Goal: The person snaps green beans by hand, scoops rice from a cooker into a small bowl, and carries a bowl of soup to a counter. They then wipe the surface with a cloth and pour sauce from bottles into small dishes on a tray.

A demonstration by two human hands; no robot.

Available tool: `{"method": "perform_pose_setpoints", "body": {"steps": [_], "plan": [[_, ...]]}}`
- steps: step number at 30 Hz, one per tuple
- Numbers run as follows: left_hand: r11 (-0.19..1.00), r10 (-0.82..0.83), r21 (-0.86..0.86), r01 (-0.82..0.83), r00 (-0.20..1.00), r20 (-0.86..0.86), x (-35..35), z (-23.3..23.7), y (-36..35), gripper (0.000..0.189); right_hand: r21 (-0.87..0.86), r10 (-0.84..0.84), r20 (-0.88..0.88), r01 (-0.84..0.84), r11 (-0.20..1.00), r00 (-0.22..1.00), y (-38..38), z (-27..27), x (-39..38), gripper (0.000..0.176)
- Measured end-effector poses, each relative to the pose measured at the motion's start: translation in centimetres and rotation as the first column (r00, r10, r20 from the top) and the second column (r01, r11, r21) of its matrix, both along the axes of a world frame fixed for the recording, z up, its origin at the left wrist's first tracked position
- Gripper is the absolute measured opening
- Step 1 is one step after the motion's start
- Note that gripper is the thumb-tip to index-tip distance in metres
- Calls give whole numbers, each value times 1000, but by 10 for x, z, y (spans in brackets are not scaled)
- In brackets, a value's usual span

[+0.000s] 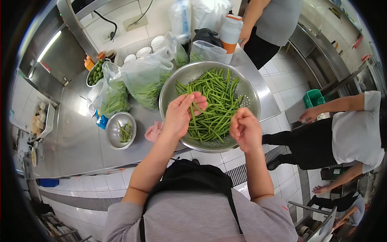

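Note:
A big steel colander (171, 90) full of green beans (215, 101) sits at the counter's near edge. My left hand (181, 115) is over its left side, fingers pinched on a few green beans (193, 115) that hang down. Over the colander's near right rim, my right hand (244, 129) is curled shut; I cannot see anything in it. A small steel bowl (115, 135) to the left holds a few bean pieces (125, 132).
Plastic bags of greens (141, 82) stand behind the small bowl, with a bowl of limes (96, 73), white cups (150, 47) and a white-and-orange bottle (230, 31) further back. One person in grey stands at the counter's far right corner (274, 20); another in white bends at the right (354, 129).

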State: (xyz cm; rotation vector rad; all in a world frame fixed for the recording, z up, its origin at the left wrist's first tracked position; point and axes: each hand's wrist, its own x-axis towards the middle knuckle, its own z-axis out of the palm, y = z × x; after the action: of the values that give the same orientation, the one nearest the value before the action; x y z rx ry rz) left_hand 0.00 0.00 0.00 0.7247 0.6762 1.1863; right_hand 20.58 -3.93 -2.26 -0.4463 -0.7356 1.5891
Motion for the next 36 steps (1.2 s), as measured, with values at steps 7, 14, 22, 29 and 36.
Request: {"method": "perform_pose_setpoints", "body": {"steps": [7, 14, 22, 29, 36], "plan": [[982, 26, 187, 10, 981, -191, 19, 7, -5, 23, 782, -782, 620, -29, 623, -62, -11, 34, -30, 9], [1000, 31, -16, -26, 838, 544, 38, 14, -19, 19, 768, -736, 590, 50, 638, 333, -8, 14, -39, 9], [946, 42, 252, -204, 848, 528, 38, 11, -11, 18, -350, 171, 147, -110, 930, 974, -11, 10, -44, 12], [930, 72, 308, -199, 922, 380, 35, 4, -25, 22, 162, -116, 675, 7, 987, 729, -26, -4, -57, 16], [988, 21, 147, -41, 991, 134, 28, 13, -2, 20, -152, -257, -6, 253, 955, 966, 11, 21, 13, 7]]}}
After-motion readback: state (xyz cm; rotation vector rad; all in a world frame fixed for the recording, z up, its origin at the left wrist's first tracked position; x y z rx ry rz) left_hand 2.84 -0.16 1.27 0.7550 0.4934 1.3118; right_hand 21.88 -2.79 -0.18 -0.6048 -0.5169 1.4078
